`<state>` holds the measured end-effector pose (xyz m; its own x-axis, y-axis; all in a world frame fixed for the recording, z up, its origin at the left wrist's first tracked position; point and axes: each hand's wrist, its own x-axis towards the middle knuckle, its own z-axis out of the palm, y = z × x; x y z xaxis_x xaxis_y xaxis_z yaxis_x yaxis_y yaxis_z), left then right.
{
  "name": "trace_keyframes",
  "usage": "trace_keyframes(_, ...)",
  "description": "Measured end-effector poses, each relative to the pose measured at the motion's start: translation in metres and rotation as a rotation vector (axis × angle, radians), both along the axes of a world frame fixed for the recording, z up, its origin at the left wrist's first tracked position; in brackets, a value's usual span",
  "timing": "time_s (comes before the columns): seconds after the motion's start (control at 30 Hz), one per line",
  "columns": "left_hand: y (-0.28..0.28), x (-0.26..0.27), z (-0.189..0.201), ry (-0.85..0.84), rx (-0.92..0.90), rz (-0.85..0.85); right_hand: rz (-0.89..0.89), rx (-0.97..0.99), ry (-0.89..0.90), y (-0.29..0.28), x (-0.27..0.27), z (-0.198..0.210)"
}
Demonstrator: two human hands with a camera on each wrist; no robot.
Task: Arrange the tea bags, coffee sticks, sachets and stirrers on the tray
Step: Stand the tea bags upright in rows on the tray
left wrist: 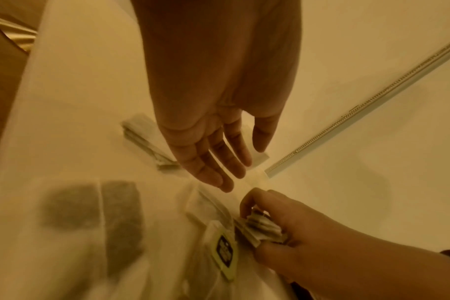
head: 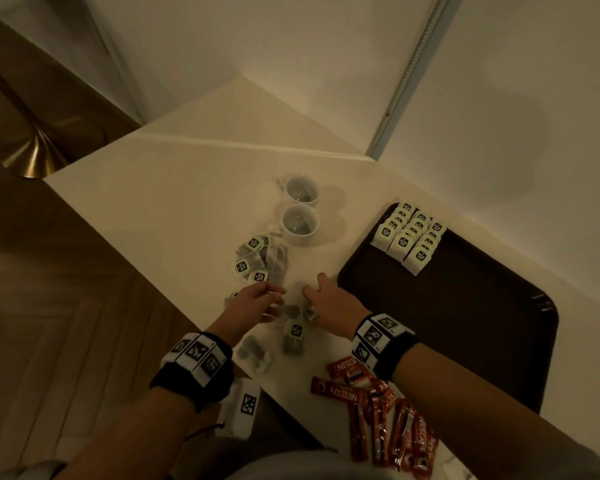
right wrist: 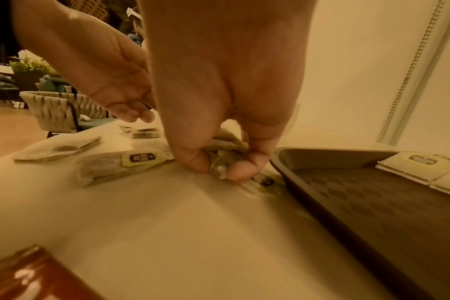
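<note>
The right hand (right wrist: 219,97) has its thumb and fingers curled down onto the counter, pinching a small bunch of tea bags (right wrist: 220,160) between the fingertips (right wrist: 240,172); the left wrist view shows the same stack (left wrist: 263,228) fanned inside that grip. Just across from it, the left hand (left wrist: 219,113) hovers with its fingers (left wrist: 216,162) straight and loosely spread, holding nothing that can be seen, its tips a little short of the right thumb. Right below both sets of fingers lies a loose tea bag with a green-edged tag (head: 294,336), and nearer the left wrist two more bags (head: 255,353) lie flat on the white counter (head: 174,209). Beyond the left fingertips sits a scattered heap of tagged tea bags (head: 258,259), and past that two white cups (head: 300,209) stand touching one another. Just beside the right hand's outer edge runs the rim of the dark tray (head: 465,306), with three neat rows of tea bags (head: 407,237) filling its far corner. Behind the right wrist, red coffee sticks (head: 385,414) lie in a loose pile on the counter.
</note>
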<state>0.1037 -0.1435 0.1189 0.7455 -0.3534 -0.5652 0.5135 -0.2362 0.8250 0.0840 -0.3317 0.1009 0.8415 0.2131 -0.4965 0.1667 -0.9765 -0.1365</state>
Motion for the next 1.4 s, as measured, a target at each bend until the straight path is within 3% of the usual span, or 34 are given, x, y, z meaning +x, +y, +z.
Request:
trace_keyframes(0.2,-0.027,0.006,0.001,0.169,-0.117,0.124,-0.140,0.228,-0.040,-0.008,-0.002,0.008)
trace_keyframes(0.33,-0.044,0.007,0.009,0.339,-0.292,0.140,-0.153,0.520,-0.222,-0.006,-0.006,0.036)
trace_keyframes(0.43,-0.054,0.008,0.020,0.519,-0.553,0.147,-0.055,0.520,-0.250,-0.005,-0.006,0.057)
trace_keyframes(0.53,-0.061,0.012,0.031,0.585,-0.655,0.144,-0.037,0.518,-0.213,-0.015,-0.001,0.076)
trace_keyframes(0.63,-0.062,0.015,0.035,0.572,-0.658,0.189,-0.139,0.655,-0.152,-0.029,0.003,0.096)
trace_keyframes(0.77,-0.060,0.020,0.035,0.579,-0.728,0.238,-0.381,0.842,-0.251,-0.040,0.004,0.110)
trace_keyframes(0.97,-0.059,0.021,0.037,0.553,-0.747,0.181,-0.287,0.720,-0.292,-0.021,0.006,0.090)
trace_keyframes(1.2,-0.050,0.018,0.037,0.344,-0.647,0.108,-0.345,0.732,-0.346,-0.013,0.019,0.082)
trace_keyframes(1.4,-0.053,0.020,0.038,0.276,-0.704,0.231,-0.373,0.759,-0.347,-0.015,0.025,0.083)
